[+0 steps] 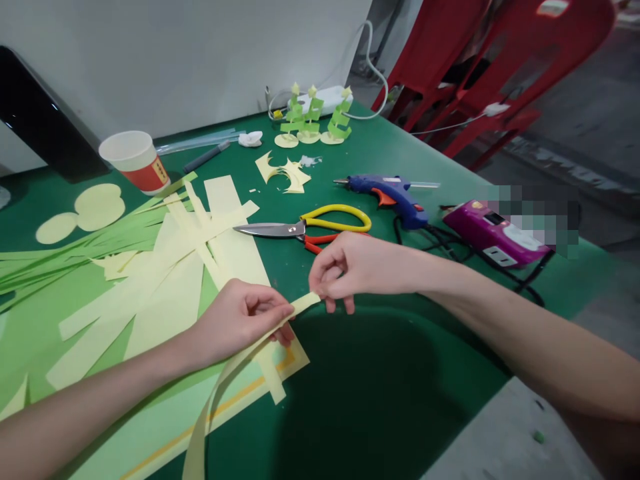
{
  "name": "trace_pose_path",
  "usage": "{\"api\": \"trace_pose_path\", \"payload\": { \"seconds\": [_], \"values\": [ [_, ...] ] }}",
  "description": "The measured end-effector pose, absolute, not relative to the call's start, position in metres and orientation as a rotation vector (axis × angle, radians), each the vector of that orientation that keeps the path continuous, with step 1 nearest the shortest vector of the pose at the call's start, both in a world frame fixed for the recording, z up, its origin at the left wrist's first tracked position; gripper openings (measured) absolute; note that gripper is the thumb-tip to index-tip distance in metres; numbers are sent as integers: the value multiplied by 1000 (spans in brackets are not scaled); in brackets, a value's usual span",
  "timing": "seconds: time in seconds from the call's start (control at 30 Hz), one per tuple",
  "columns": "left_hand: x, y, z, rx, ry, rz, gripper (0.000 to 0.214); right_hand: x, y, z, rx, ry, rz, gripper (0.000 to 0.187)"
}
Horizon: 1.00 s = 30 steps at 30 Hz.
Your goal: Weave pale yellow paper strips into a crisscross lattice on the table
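Note:
A long pale-yellow paper strip [235,363] runs between my hands. My left hand [245,313] is closed on it, thumb pressing along its upper part, and the loose length hangs down past the table edge side. The strip's far end is pinched between the fingertips of my right hand [335,273]. Just beyond my right hand lie scissors [290,230] with a yellow and a red handle, blades pointing left. Under and beside my left hand are pale-yellow paper pieces [165,267] and green sheets [135,393].
A blue glue gun [387,190] and a purple power box [500,233] with cables lie right. Three small paper trees [340,123] stand at the back near a white power strip [325,100]. A paper cup [135,160] and a craft knife [207,157] are at left. Red chairs [540,60] stand beyond.

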<state>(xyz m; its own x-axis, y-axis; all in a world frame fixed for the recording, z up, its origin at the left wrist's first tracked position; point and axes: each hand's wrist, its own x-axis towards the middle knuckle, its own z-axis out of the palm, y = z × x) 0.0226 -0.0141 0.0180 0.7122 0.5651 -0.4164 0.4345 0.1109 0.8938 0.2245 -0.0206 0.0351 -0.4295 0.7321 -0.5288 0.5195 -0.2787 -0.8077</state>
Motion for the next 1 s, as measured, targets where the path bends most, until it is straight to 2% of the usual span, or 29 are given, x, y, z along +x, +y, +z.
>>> {"api": "trace_pose_path", "payload": {
  "seconds": [0.13, 0.2, 0.37, 0.53, 0.8, 1.0],
  "values": [
    [20, -13, 20, 1457, 844, 130, 21, 236, -19, 40, -1680, -1699, 1532, 5],
    [20, -13, 19, 1389, 848, 147, 21, 235, -21, 39, -1587, -1702, 1473, 10],
    [19, -11, 18, 1310, 822, 185, 21, 217, -32, 30, -1335, -1711, 1605, 15],
    [20, -11, 23, 1388, 788, 150, 21, 207, -37, 24, -1320, -1609, 1636, 16],
    [23, -11, 21, 1342, 872, 201, 15, 207, -39, 28, -1298, -1794, 1482, 16],
    [21, -10, 21, 1411, 883, 219, 13, 203, -40, 22, -1321, -1715, 1606, 19]
  ]
}}
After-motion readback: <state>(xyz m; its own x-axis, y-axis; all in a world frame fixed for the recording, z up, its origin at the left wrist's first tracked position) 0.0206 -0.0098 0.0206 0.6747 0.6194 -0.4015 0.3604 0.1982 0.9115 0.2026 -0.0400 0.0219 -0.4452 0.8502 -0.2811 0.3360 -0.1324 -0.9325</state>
